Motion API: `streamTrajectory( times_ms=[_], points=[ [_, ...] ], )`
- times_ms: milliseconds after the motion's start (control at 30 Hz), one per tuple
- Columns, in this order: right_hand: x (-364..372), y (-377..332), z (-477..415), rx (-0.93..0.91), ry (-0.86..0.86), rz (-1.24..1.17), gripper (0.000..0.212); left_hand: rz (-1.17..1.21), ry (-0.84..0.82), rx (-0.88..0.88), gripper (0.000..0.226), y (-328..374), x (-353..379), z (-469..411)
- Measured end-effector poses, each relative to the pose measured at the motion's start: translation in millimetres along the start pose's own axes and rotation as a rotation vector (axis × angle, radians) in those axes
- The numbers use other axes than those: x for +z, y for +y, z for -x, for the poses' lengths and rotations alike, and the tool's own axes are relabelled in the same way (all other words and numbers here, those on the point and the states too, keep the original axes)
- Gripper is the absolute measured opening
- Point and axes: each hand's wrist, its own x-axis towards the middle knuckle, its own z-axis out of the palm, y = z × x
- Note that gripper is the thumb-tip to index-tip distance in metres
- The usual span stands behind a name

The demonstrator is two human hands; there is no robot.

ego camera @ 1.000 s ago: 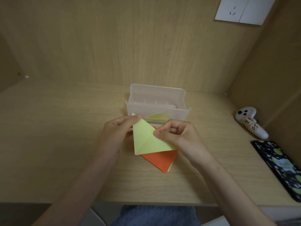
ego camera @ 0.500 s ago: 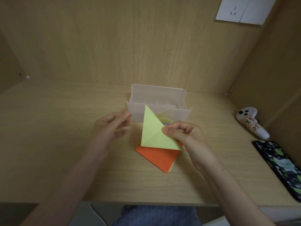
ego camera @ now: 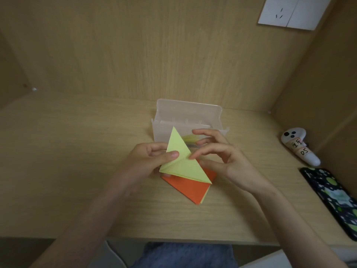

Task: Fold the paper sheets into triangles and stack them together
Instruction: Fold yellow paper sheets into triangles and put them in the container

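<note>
The fingers of my left hand (ego camera: 148, 157) are curled onto the yellow sheet (ego camera: 181, 165): the thumb presses its front face near the left edge and the other fingers sit behind it, so this hand pinches the paper and holds it up off the counter (ego camera: 77, 161). My right hand (ego camera: 228, 161) is loose, its fingers spread and gently bent; the index fingertip touches the sheet's right edge at the crease, and the thumb lies just beside that edge, but I cannot tell whether the two nip the paper between them. The sheet between my fingers is folded, with one pointed flap standing up and a second flap angled down to the right, its layered edges showing along the bottom. Directly beneath my fingers an orange triangle (ego camera: 191, 188) lies flat on the counter, a thin yellow edge peeking out from under its right side. Just beyond my fingers stands a clear plastic box (ego camera: 189, 113) with its lid raised and yellowish sheets inside. Well off to the right of my right hand lie a white controller (ego camera: 297, 147) and, nearer to me, a dark patterned phone (ego camera: 332, 196).
</note>
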Motion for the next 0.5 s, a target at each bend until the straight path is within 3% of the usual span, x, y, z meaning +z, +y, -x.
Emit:
streamTrajectory(
  times_ms=[133,300,500],
  points=[
    [5,-1,-5,0.041,-0.027,-0.083,0.015,-0.011,-0.079,0.011,0.025,0,4,1],
    [16,1,-8,0.133,0.132,-0.242,0.004,0.061,-0.144,0.012,0.025,2,7,4],
    [19,-2,-10,0.234,0.155,-0.372,0.003,0.133,-0.150,0.006,0.047,4,9,8]
  ],
)
